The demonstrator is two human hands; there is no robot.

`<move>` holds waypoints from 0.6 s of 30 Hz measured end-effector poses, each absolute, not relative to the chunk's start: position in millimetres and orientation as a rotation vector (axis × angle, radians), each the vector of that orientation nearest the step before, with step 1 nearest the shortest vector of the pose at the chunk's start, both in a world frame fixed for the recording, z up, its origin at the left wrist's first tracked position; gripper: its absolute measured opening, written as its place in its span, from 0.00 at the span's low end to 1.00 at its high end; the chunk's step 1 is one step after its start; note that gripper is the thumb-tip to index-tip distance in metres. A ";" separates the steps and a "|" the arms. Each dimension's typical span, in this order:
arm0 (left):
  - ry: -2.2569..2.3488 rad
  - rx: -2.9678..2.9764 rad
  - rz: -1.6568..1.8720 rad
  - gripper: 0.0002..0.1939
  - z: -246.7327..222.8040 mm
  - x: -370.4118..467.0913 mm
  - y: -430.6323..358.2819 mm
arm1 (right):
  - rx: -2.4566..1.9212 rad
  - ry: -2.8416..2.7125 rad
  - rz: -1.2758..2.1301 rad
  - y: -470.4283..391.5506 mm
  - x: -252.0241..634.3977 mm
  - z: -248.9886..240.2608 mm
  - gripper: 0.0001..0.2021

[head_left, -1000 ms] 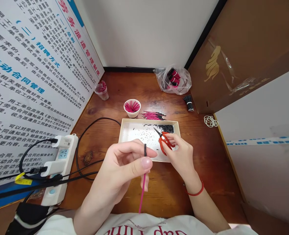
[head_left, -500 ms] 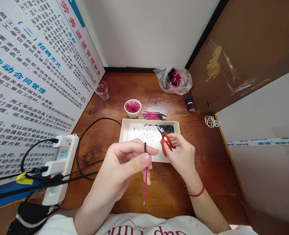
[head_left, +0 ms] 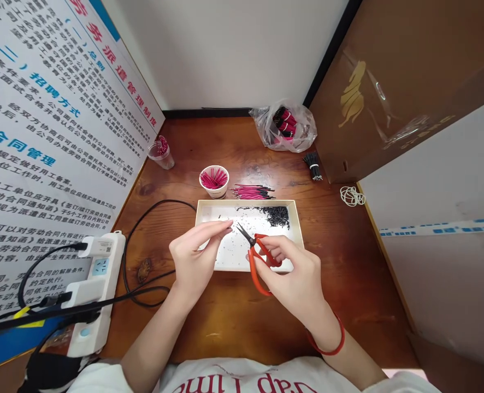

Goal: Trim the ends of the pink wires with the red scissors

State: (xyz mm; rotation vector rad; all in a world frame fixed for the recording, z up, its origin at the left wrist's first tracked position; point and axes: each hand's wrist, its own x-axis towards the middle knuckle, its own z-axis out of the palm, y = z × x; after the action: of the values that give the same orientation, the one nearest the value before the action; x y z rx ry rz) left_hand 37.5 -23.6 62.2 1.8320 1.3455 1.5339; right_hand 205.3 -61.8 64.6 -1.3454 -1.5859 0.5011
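Note:
My right hand [head_left: 289,267] grips small scissors [head_left: 262,259] with red-orange handles and dark pointed blades, aimed away to the upper left. The blades are slightly parted. My left hand [head_left: 201,251] is in a pinch close to the blade tips, thumb against fingers; what is between them is too small or hidden to make out. Both hands are over the near part of a shallow cream box [head_left: 201,210] with a white inside. Black offcuts [head_left: 277,215] lie heaped at its far right, and tiny dark specks are scattered across its floor.
Behind the box are a paper cup [head_left: 215,188] of pink wires and a pile of pink-and-black wires [head_left: 252,191]. Further back are a clear cup [head_left: 161,155], a plastic bag [head_left: 285,128] and a black bundle [head_left: 313,165]. A power strip [head_left: 98,295] with cables lies left.
My left hand has moved forward, down to the box; the pink wire with a black end that it held is out of sight. The scissors have come nearer the left fingertips.

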 end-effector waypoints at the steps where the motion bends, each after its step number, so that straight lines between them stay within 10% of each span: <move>1: 1.346 1.837 1.533 0.13 62.2 38.0 -23.5 | -1.346 -1.598 0.499 -61.6 205.4 65.5 0.05; 18: 1.355 1.899 1.512 0.11 59.9 40.2 -24.7 | -1.358 -1.660 0.476 -61.2 207.9 70.4 0.03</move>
State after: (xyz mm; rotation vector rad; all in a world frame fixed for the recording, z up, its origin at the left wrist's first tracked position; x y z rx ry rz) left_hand 40.2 -24.7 59.9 1.8995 1.3552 1.5120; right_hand 207.9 -61.2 70.4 -1.3582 -1.6597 0.4764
